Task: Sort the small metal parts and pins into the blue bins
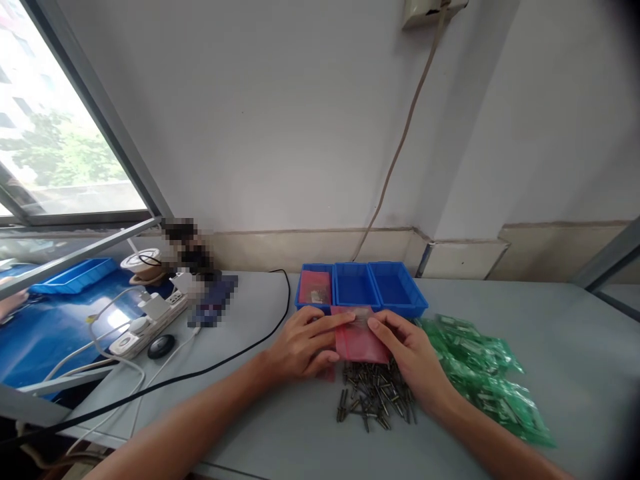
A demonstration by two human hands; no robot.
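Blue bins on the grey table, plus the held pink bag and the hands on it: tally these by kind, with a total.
Blue bins: 3
Pink bag: 1
Left hand and right hand: 2
Total: 6

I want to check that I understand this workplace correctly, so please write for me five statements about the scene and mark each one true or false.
1. The left hand and the right hand both touch a pink plastic bag. True.
2. Three blue bins stand side by side near the wall. True.
3. The loose metal parts lie inside one of the blue bins. False: they lie in a pile on the gray table.
4. The leftmost blue bin holds a second pink bag. True.
5. The green plastic bags lie to the left of the left hand. False: they lie to the right of the metal parts.
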